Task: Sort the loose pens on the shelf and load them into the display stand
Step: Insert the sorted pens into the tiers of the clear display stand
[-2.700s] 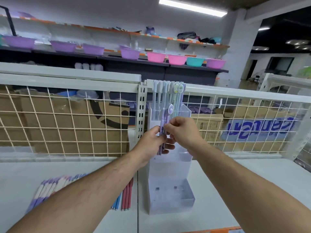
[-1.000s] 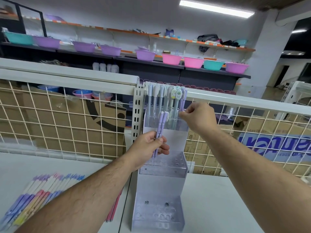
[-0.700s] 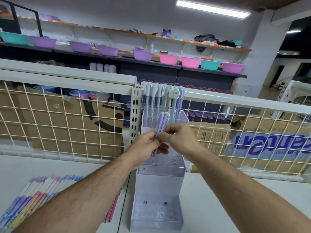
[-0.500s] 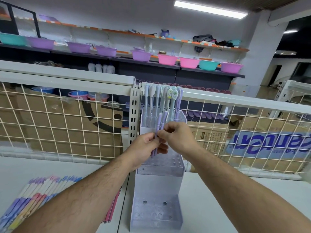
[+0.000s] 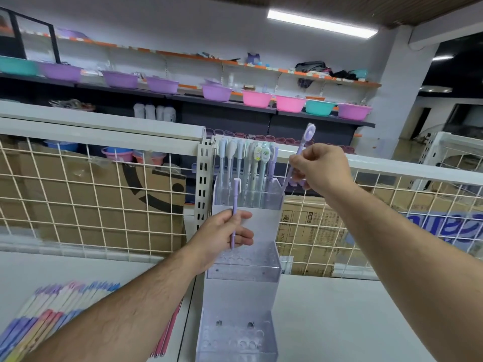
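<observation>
At the centre of the white shelf stands the clear acrylic display stand, three stepped tiers against the wire grid fence. Its top tier carries a row of pastel pens standing upright, while the holes of the middle tier and bottom tier look unfilled.

The right hand, at two o'clock from the stand's centre, pinches a lilac pen with a round topper. It is tilted, topper toward one o'clock, and its lower end points at the right end of the top tier, though whether the tip has reached a hole is hidden behind the acrylic. The left hand, at nine o'clock of the middle tier, grips one plain lilac pen upright, held in reserve.

The step in hand looks to be seating the topper pen beside the row. That calls for bringing it upright, finding a free hole at the right end and lowering it straight, without knocking its neighbours. The reserve pen would likely follow.

Much remains: the loose pens lie fanned at seven o'clock on the shelf, with a few pink pens just left of the stand's base.
</observation>
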The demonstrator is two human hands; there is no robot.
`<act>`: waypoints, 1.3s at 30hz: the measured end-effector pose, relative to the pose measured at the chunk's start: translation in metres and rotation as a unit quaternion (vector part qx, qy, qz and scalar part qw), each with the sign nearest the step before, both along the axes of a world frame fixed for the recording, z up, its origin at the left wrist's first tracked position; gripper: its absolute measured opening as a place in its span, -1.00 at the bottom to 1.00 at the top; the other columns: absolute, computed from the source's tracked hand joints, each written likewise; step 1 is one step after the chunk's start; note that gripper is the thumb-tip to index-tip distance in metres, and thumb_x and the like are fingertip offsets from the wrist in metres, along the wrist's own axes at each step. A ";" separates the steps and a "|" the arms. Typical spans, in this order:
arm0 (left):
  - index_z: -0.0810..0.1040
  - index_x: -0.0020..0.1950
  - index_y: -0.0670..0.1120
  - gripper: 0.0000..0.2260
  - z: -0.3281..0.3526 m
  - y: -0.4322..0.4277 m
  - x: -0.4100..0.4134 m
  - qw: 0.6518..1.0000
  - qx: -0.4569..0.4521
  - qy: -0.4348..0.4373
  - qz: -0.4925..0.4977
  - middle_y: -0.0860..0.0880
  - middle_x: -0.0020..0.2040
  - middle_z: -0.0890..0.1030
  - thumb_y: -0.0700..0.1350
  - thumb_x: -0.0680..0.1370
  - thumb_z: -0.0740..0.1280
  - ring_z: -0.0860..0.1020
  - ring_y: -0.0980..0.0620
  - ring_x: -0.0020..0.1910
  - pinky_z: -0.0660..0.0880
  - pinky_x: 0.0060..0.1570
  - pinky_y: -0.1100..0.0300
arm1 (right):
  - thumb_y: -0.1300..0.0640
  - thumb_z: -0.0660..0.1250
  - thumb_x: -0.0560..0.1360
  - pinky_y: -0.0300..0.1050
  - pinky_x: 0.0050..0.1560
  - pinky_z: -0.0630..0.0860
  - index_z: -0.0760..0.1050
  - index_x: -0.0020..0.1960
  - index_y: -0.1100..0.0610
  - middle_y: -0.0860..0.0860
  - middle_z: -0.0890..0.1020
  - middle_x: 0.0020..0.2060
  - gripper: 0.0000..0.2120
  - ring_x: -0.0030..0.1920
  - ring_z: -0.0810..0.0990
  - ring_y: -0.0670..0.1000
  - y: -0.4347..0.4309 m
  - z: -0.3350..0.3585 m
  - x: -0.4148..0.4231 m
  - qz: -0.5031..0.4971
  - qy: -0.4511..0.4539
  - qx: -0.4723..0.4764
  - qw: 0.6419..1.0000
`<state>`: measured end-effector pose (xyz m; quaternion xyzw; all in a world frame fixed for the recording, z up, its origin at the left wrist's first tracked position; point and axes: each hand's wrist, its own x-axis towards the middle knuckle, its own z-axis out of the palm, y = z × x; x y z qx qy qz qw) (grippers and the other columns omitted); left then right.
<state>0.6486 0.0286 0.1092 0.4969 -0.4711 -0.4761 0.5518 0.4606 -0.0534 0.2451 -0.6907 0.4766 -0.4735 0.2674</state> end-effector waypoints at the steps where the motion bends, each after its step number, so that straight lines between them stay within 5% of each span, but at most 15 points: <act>1: 0.56 0.26 -0.05 -0.74 0.000 0.000 0.000 1.000 0.000 0.000 0.001 -0.22 -0.01 0.70 -0.06 0.71 0.12 0.70 -0.15 -0.01 0.59 0.10 0.09 | 0.10 0.43 0.56 -0.16 -0.40 0.60 0.58 -0.06 0.28 0.10 0.70 -0.28 -0.78 -0.38 0.69 -0.06 -0.002 0.003 0.001 -0.002 -0.001 -0.004 1.000; 9: 0.56 0.24 -0.04 -0.75 0.000 0.001 -0.003 1.000 -0.004 -0.011 0.011 -0.22 -0.02 0.70 -0.05 0.71 0.12 0.70 -0.13 -0.03 0.59 0.08 0.11 | 0.09 0.40 0.58 -0.06 -0.29 0.67 0.57 -0.12 0.15 0.06 0.70 -0.28 -0.85 -0.33 0.69 -0.03 -0.015 0.007 0.016 -0.007 0.019 -0.018 1.000; 18: 0.56 0.24 -0.03 -0.75 -0.002 -0.001 -0.003 0.999 -0.002 -0.028 0.018 -0.22 -0.01 0.70 -0.04 0.71 0.13 0.70 -0.13 -0.02 0.58 0.08 0.12 | 0.13 0.46 0.53 0.05 -0.16 0.69 0.60 -0.17 0.22 0.08 0.68 -0.34 -0.82 -0.33 0.68 0.05 -0.032 -0.022 0.023 0.007 0.133 -0.005 0.991; 26: 0.59 0.17 -0.08 -0.78 -0.003 -0.003 -0.002 0.999 -0.002 -0.031 0.021 -0.23 -0.02 0.69 -0.07 0.70 0.17 0.70 -0.15 -0.03 0.59 0.12 0.07 | 0.05 0.53 0.47 -0.13 -0.33 0.47 0.57 -0.19 0.18 0.04 0.61 -0.33 -0.77 -0.36 0.52 -0.02 -0.028 -0.031 0.018 -0.002 0.182 0.010 0.983; 33: 0.61 0.07 -0.15 -0.83 -0.004 -0.003 -0.003 0.999 -0.015 -0.035 0.028 -0.24 -0.06 0.69 -0.13 0.67 0.24 0.70 -0.16 -0.07 0.59 0.12 0.02 | 0.03 0.43 0.54 -0.14 -0.30 0.46 0.52 -0.23 0.17 -0.03 0.55 -0.39 -0.74 -0.38 0.47 -0.07 0.015 -0.061 0.016 0.041 0.091 -0.008 0.995; 39: 0.61 0.04 -0.25 -0.91 -0.002 0.000 -0.007 0.998 -0.035 -0.047 0.030 -0.24 -0.15 0.67 -0.31 0.61 0.31 0.69 -0.06 -0.21 0.52 -0.32 0.33 | 0.08 0.50 0.49 -0.36 -0.40 0.41 0.65 -0.19 0.14 -0.04 0.65 -0.36 -0.85 -0.47 0.49 -0.23 0.041 -0.088 0.039 0.157 0.115 0.030 0.980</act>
